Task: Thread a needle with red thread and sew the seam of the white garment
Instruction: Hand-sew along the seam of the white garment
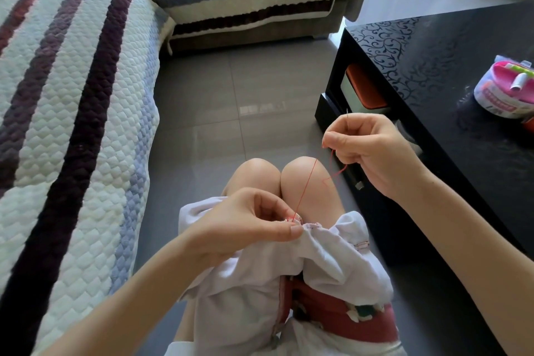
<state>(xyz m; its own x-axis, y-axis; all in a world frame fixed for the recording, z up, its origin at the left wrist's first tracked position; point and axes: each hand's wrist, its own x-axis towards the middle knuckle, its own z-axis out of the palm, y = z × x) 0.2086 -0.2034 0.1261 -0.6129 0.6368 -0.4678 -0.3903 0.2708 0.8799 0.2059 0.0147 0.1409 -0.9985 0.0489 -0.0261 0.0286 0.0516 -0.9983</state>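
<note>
Looks down through the head camera on a stitch being drawn out. Holds the needle (347, 120) tip-up in the right hand (368, 150), pinched between thumb and forefinger, other fingers curled in beside it. Runs the red thread (307, 183) taut from that pinch down to the seam (302, 223) of the white garment (332, 256), bunched on the lap just behind the knees. Grips the seam fold in the left hand (254, 227), thumb and forefinger pinched narrow, touching the spot where the thread leaves the cloth.

To do this pull well, probably: draw along the line of the thread, not sideways, and stop once snug, short of puckering. Keep the left pinch close to brace the fold. Keep the right pinch near the eye to avoid unthreading. Mind the slack tail looping under the right hand; keep it apart from the taut run, or risk a tangle.

Shows one open container at the right, on the black table (433, 66): a round sewing kit tub (504, 95) with a pink insert, holding small spools, one white, one greenish; cannot tell the rest. Shows also an orange-edged box (362, 89) tucked under the tabletop, contents hidden.
</note>
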